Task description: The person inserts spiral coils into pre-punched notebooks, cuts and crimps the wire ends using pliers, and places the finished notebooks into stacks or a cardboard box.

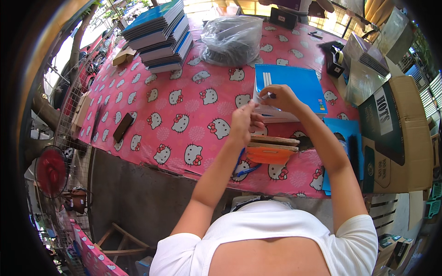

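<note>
A stack of blue-covered notebooks (pixel 294 83) lies on the table in front of me. My right hand (pixel 282 99) is over the stack's near left part, its fingers curled into a pinch; what they hold, if anything, I cannot make out. My left hand (pixel 243 122) is beside the stack's lower left corner, close to the right one, with its fingers partly spread and nothing visible in them. Below the hands lies a wooden block with an orange front (pixel 271 154). Blue pens (pixel 246 170) rest beside it.
A tall stack of notebooks (pixel 159 37) and a plastic-wrapped bundle (pixel 232 41) stand at the back. A phone (pixel 123 127) lies left on the pink cat-print tablecloth (pixel 177 138). An open cardboard box (pixel 391 133) and blue sheets (pixel 343 133) are at right. Someone stands across the table.
</note>
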Motion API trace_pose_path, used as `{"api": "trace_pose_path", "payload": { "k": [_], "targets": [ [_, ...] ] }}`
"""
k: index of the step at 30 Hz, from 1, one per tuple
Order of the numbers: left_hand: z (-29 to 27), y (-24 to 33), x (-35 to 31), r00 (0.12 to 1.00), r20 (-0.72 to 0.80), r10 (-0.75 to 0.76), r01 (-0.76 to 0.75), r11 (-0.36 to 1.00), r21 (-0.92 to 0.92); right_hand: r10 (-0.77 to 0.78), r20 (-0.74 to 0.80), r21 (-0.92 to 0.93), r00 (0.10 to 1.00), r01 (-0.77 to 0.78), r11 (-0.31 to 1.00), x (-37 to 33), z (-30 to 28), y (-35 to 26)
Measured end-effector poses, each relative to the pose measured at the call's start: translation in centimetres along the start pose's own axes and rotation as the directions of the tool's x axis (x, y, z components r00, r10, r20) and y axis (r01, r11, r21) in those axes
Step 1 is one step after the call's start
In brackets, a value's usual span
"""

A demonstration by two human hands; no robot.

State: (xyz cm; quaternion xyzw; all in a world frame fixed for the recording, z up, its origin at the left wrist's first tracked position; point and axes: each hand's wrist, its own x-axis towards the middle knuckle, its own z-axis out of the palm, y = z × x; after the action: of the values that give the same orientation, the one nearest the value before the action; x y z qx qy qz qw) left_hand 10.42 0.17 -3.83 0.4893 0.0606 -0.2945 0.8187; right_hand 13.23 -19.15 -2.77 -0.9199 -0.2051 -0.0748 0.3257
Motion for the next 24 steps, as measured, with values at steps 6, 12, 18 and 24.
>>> {"api": "trace_pose_path", "payload": {
  "k": [6,12,18,24],
  "targets": [
    [0.2,1.1,6.0,0.996,-0.033,-0.085,0.089,0.979,0.186,0.011,-0.154,0.09,0.988,0.003,0.996,-0.8,1.1,0.2],
    [-1.6,0.1,7.2,0.973,0.163,-0.163,0.17,0.985,-0.03,0.04,-0.199,0.18,0.979,-0.004,0.984,-1.6,0.8,0.0],
    [-2.5,-0.4,7.7,0.959,0.183,-0.215,0.235,0.967,-0.1,0.028,-0.256,0.114,0.966,0.002,0.993,-1.5,1.2,-0.5],
    [-2.8,0.4,7.2,0.979,0.185,-0.084,0.056,0.987,0.152,0.114,-0.249,0.142,0.962,-0.08,0.987,-1.4,0.8,-0.7]
  ]
}}
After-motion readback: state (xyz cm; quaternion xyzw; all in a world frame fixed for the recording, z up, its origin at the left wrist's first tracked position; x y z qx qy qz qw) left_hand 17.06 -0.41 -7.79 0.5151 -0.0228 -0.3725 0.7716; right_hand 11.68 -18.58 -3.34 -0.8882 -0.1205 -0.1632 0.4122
